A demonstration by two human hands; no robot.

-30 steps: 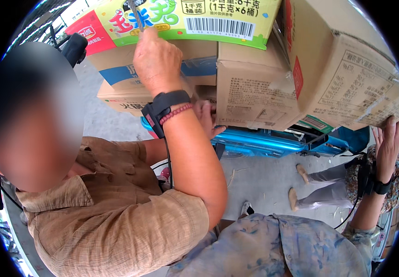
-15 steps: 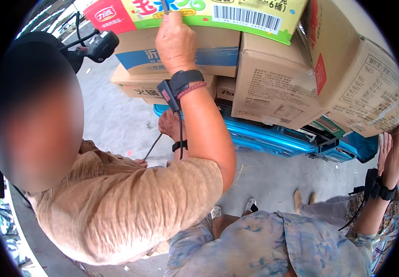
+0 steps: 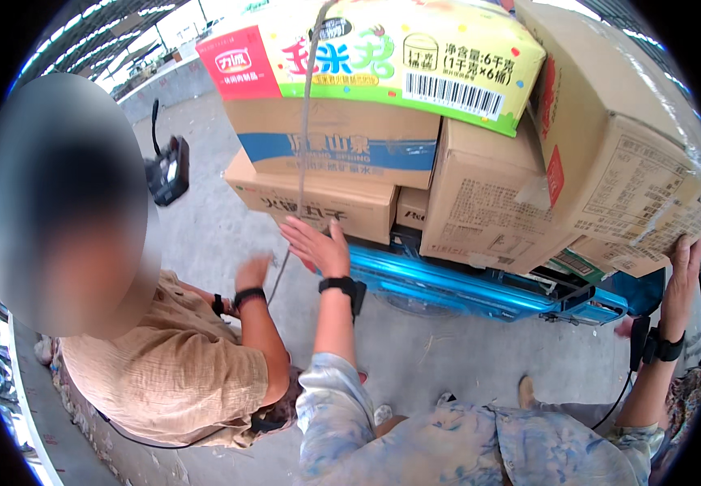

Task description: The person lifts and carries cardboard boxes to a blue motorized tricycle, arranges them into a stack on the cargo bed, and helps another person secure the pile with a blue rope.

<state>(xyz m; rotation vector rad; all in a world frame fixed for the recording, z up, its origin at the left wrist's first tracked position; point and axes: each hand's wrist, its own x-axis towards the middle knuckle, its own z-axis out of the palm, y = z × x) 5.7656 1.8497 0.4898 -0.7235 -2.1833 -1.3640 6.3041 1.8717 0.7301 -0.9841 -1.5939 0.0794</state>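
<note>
My left hand (image 3: pixel 324 249) reaches up with fingers stretched out, in front of the lower left carton (image 3: pixel 350 202) and beside a grey rope (image 3: pixel 307 121). Whether it touches either, I cannot tell. The rope runs over a yellow-green and red printed box (image 3: pixel 464 53), then down past a brown carton with a blue band (image 3: pixel 245 121). At the right, my right hand (image 3: pixel 678 283) rests with straight fingers against the lower corner of a large brown carton (image 3: pixel 638 182). A co-worker's hand (image 3: pixel 253 271) is by the rope's lower length; its grip is blurred.
The cartons are stacked on a blue cart (image 3: pixel 456 283). Another tall carton (image 3: pixel 480 186) stands mid-stack. The co-worker in a tan shirt (image 3: pixel 180 364) stands close on my left. A shoe (image 3: pixel 526 391) of another person shows on the concrete floor (image 3: pixel 440 348).
The co-worker's raised arm has come down from the top box, and the person has moved back left. My left hand has come into view by the rope. My right hand stays at the carton.
</note>
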